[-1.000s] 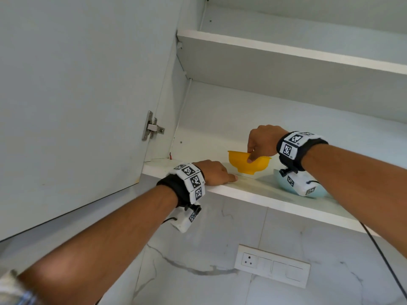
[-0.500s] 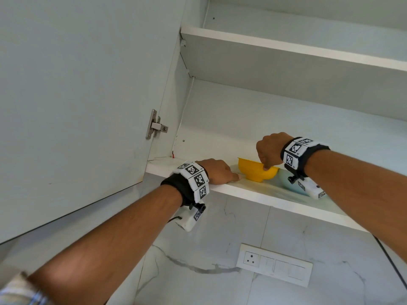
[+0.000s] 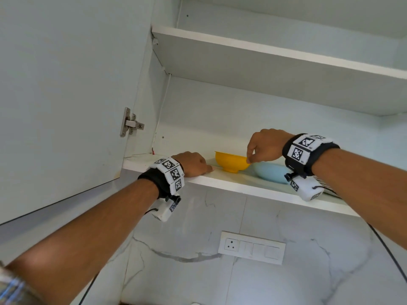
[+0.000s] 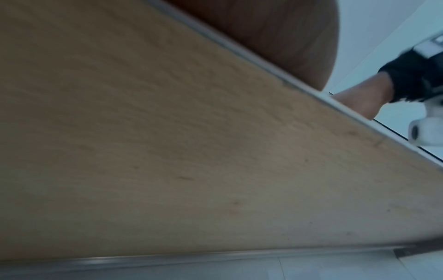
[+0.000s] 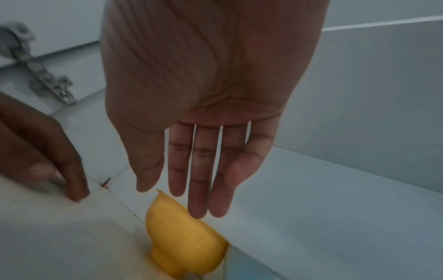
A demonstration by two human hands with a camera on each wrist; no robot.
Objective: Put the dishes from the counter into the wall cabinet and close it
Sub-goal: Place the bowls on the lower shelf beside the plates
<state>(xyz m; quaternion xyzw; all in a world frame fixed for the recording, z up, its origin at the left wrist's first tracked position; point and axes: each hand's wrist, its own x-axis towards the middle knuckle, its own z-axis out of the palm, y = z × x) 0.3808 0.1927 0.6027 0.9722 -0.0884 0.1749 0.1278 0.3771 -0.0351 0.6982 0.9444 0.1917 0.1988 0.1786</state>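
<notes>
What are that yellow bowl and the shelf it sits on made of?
The yellow bowl looks like plastic: even matte colour, thin rim, no glaze shine. The shelf looks like white laminated board, smooth on top; its underside shows a wood-grain finish.

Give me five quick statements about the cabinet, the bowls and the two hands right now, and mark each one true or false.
1. The yellow bowl stands upright on the bottom shelf of the wall cabinet. True.
2. The right hand grips the yellow bowl by its rim. False: its fingers are straight and it holds nothing, just above the bowl.
3. The left hand rests on the shelf's front edge, left of the yellow bowl. True.
4. The cabinet door is closed. False: it stands open, its hinge exposed.
5. The light blue dish sits on the upper shelf. False: it sits on the bottom shelf, right of the yellow bowl.
</notes>
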